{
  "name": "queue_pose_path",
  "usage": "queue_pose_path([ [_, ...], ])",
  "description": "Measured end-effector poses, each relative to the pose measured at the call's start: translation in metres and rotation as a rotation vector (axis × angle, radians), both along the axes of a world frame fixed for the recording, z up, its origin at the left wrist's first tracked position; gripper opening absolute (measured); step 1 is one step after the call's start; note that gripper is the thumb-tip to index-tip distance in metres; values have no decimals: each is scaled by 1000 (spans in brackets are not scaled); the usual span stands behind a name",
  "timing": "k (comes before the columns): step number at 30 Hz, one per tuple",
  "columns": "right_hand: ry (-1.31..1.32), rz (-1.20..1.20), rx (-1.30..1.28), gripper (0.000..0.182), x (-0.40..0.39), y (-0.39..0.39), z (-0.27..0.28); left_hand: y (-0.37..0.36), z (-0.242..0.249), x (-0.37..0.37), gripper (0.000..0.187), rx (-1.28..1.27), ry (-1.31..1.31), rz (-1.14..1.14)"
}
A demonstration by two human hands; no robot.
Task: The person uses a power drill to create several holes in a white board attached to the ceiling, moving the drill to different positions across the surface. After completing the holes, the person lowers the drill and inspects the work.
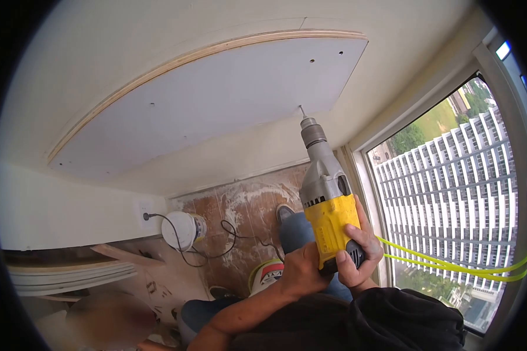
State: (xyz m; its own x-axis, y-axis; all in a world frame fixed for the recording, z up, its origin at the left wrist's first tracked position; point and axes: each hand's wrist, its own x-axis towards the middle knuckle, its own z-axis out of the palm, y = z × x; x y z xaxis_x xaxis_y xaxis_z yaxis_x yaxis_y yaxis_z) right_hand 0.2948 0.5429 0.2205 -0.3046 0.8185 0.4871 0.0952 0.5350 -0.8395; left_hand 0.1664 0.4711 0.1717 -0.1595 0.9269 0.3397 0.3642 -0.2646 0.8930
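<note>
A yellow and grey power drill (331, 219) is held up in both of my hands, its bit pointing at the white board (216, 88) on the wall. The bit's tip meets or nearly meets the board near its lower right part; contact is hard to tell. My left hand (303, 270) wraps around the drill's lower left side. Around the rear end and right side curls my right hand (362, 251). Several dark holes show in the board, two of them close together near its upper right corner.
A window (445, 199) is on the right, with yellow-green cords (457, 267) in front. A white bucket (184, 230) and black cable (234, 234) lie over the stained floor (228, 205). Another person's blurred head (111, 322) is at lower left, near stacked white panels (76, 278).
</note>
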Motion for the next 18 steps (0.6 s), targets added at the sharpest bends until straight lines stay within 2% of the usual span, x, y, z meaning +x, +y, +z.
queue_pose_path([
  [18, -12, 12, 7, 48, -1, 0, 4, -1, -4, 0, 31, -6, -43, -18],
])
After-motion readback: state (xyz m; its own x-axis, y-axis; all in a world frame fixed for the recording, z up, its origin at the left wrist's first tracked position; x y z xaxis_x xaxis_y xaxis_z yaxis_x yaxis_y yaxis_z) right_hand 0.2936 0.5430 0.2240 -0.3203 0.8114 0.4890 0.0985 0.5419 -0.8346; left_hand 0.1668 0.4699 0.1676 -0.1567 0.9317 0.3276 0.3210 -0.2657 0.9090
